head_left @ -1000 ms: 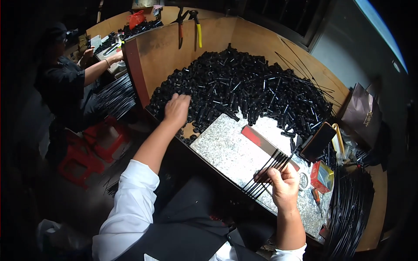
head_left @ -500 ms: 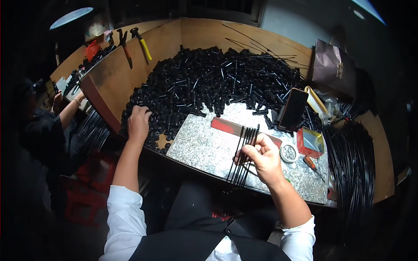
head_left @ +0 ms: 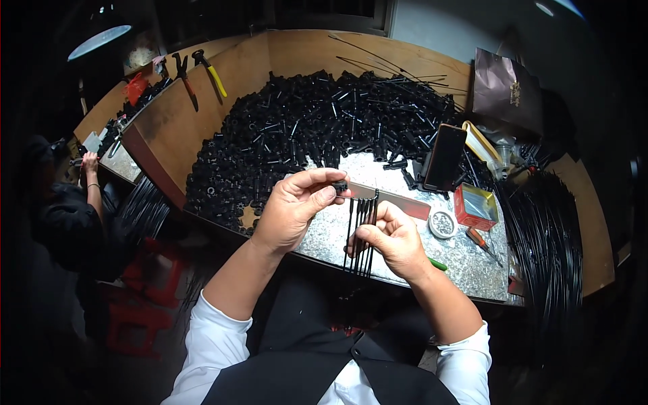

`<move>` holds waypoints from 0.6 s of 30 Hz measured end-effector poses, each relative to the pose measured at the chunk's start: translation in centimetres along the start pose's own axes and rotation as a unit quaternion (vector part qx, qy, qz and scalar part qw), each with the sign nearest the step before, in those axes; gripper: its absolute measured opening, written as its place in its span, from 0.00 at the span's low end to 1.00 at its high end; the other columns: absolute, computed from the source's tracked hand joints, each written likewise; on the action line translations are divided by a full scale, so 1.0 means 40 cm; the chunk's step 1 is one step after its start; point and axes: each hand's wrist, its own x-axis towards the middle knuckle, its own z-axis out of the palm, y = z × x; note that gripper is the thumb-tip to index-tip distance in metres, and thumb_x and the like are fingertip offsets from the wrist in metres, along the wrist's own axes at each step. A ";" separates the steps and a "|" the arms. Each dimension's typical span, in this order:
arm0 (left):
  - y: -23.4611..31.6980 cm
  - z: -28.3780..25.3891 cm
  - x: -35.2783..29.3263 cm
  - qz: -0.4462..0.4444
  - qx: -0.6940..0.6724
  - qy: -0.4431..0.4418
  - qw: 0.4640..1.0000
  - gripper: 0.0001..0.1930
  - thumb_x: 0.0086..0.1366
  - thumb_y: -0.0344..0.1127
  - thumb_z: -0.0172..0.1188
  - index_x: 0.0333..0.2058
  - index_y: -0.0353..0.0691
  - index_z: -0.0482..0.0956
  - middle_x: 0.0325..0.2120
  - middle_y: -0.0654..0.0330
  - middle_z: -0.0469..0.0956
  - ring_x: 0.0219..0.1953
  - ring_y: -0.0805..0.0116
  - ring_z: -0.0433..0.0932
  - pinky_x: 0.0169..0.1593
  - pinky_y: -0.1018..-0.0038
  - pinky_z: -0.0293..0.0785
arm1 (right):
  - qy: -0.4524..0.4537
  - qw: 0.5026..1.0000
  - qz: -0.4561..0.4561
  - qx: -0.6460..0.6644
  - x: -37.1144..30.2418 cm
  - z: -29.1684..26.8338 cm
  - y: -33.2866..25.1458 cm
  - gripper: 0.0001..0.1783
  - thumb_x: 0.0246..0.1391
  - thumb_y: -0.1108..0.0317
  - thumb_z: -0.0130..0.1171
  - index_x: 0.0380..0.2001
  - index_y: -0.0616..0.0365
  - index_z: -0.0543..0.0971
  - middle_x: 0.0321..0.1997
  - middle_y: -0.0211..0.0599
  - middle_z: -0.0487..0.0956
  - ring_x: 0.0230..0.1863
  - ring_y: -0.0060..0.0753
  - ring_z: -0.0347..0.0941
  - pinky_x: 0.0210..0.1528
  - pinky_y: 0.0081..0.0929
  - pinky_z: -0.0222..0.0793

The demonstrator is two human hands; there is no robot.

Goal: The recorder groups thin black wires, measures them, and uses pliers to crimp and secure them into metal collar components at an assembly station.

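Between the thumb and fingers of my left hand (head_left: pixel 291 206) is a small black plastic piece (head_left: pixel 339 185), partly covered by the fingertips. My right hand (head_left: pixel 395 236) grips several thin black rods, like umbrella ribs (head_left: pixel 360 243), side by side and roughly upright. The piece meets the upper ends of the rods, with a thin bit reaching across from it; whether they are joined I cannot tell. Both hands are above a speckled stone-like board (head_left: pixel 324 233). Behind them on the board lies a long red block (head_left: pixel 405 201). A large heap of black tubular plastic pieces (head_left: pixel 310 121) rises beyond.
At the right stand a phone (head_left: pixel 445 158), a red-and-yellow tin (head_left: pixel 475 208), a round dish of small parts (head_left: pixel 443 223) and an orange-handled screwdriver (head_left: pixel 480 241). Long black rods (head_left: pixel 547 243) hang over the right edge. Pliers (head_left: pixel 210 73) hang on the wooden partition (head_left: pixel 158 135); a co-worker (head_left: pixel 74 209) is beyond.
My left hand has come from the heap at the left to the rods, now carrying a black piece. My right hand keeps hold of the rods, having shifted slightly left.
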 end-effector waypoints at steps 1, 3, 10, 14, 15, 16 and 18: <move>-0.003 0.006 0.001 0.009 -0.016 0.002 1.000 0.11 0.64 0.24 0.53 0.45 0.32 0.75 0.41 0.55 0.78 0.43 0.69 0.77 0.49 0.73 0.74 | 0.001 1.000 -0.002 0.000 -0.002 -0.001 -0.001 0.08 0.56 0.72 0.57 0.33 0.61 0.68 0.28 0.41 0.78 0.29 0.28 0.77 0.33 0.24 0.75; -0.006 0.011 0.003 -0.001 -0.029 -0.001 1.000 0.11 0.64 0.25 0.54 0.45 0.32 0.76 0.41 0.55 0.78 0.44 0.69 0.77 0.49 0.73 0.74 | -0.003 1.000 -0.009 -0.001 -0.004 -0.003 0.000 0.07 0.56 0.72 0.57 0.33 0.61 0.68 0.28 0.41 0.78 0.29 0.28 0.76 0.33 0.24 0.74; -0.003 0.030 -0.007 -0.012 -0.010 -0.016 1.000 0.12 0.62 0.23 0.54 0.46 0.32 0.76 0.44 0.54 0.77 0.46 0.69 0.76 0.51 0.73 0.72 | -0.006 1.000 0.001 -0.028 -0.003 -0.016 0.003 0.09 0.57 0.71 0.56 0.36 0.60 0.67 0.29 0.41 0.78 0.31 0.31 0.78 0.35 0.27 0.75; 0.008 0.041 -0.009 0.008 0.030 -0.015 0.999 0.14 0.60 0.22 0.56 0.46 0.32 0.75 0.42 0.56 0.77 0.45 0.71 0.75 0.52 0.74 0.71 | -0.014 1.000 -0.015 -0.021 0.003 -0.015 0.011 0.08 0.57 0.71 0.56 0.35 0.60 0.67 0.28 0.40 0.78 0.30 0.30 0.78 0.35 0.26 0.75; 0.007 0.042 -0.008 0.017 0.037 -0.017 0.999 0.14 0.60 0.21 0.56 0.46 0.32 0.75 0.41 0.57 0.77 0.44 0.71 0.75 0.52 0.74 0.70 | -0.015 1.000 -0.016 -0.022 0.004 -0.009 0.008 0.08 0.57 0.71 0.56 0.35 0.60 0.67 0.28 0.40 0.78 0.30 0.30 0.78 0.35 0.25 0.75; 0.005 0.043 -0.008 0.031 0.048 -0.003 0.998 0.13 0.60 0.21 0.56 0.45 0.33 0.75 0.40 0.58 0.77 0.43 0.72 0.75 0.52 0.74 0.71 | -0.016 0.999 -0.017 -0.023 0.005 -0.004 0.008 0.08 0.57 0.71 0.56 0.34 0.60 0.67 0.28 0.40 0.78 0.30 0.29 0.77 0.34 0.25 0.74; 0.002 0.044 -0.008 0.023 0.043 0.005 0.999 0.12 0.60 0.21 0.56 0.44 0.33 0.75 0.40 0.58 0.77 0.44 0.72 0.75 0.52 0.74 0.71 | -0.017 0.999 -0.023 -0.031 0.011 -0.004 0.017 0.08 0.57 0.71 0.56 0.34 0.60 0.67 0.28 0.40 0.78 0.29 0.28 0.77 0.34 0.24 0.74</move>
